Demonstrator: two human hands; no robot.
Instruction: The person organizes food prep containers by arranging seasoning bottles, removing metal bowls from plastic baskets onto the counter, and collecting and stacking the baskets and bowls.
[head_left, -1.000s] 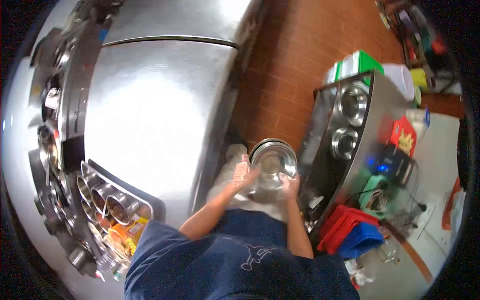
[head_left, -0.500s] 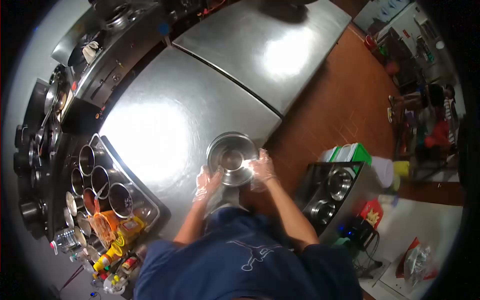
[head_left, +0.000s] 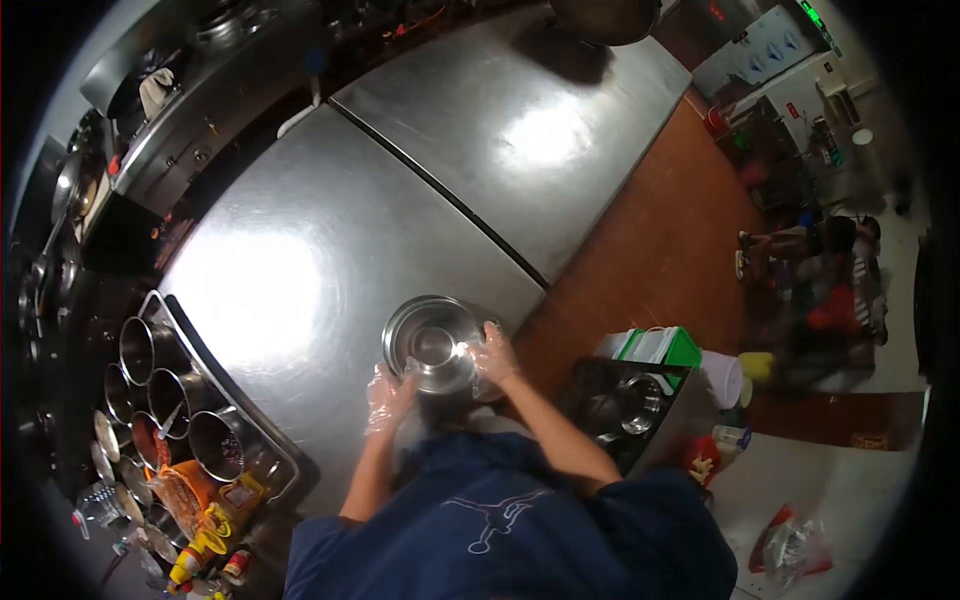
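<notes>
A round stainless steel bowl sits at the near corner of the steel counter, its open side facing up. Nothing shows inside it except reflections. My left hand, in a clear plastic glove, grips the bowl at its near left rim. On the right rim, my right hand has its gloved fingers closed on the same bowl. The near edge of the bowl is partly over dark space in front of my body, so I cannot tell how much of it rests on the counter.
The steel counter stretches ahead. At left, a tray holds metal pots, near bottles. A dark-topped unit with steel bowls and a green container stand at right. Another person is farther right.
The whole view has shifted, with the counter and side items lower and farther left in it. Both hands keep their hold on the bowl.
</notes>
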